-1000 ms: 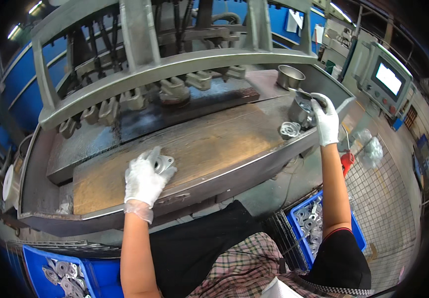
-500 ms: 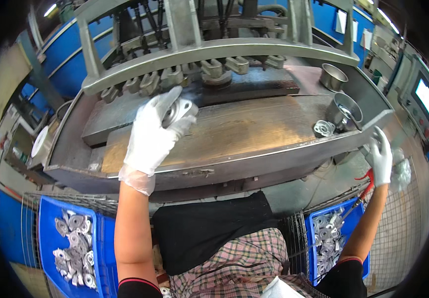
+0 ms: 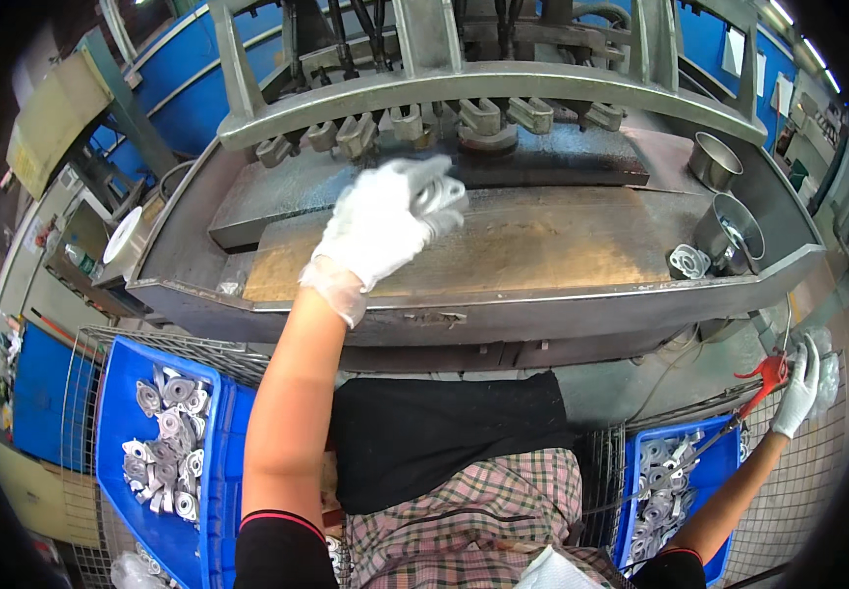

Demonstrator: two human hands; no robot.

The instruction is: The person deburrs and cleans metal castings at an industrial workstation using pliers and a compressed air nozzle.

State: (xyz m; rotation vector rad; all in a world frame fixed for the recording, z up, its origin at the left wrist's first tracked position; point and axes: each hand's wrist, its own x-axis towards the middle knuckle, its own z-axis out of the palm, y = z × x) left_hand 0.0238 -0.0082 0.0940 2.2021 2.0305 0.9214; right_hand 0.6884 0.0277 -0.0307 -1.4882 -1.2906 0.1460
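Note:
My left hand, in a white glove, is closed around a grey metal flange casting. It holds the casting above the flat bed of the machine, in front of the row of clamps. Far to the right, my gloved right hand is beside a red air gun, with its fingers stretched upward. The thumb side meets the gun's handle, but no grip around it shows. A thin hose runs from the gun down to the left, across a blue bin.
Metal clamps hang under the machine's frame. Two metal cups and a loose casting sit at the bed's right end. Blue bins of castings stand left and right. A black cloth covers my lap.
The view has shifted, so the machine appears farther right. My left hand has turned the casting, now seen more edge-on. My right hand has dropped lower, next to the red air gun.

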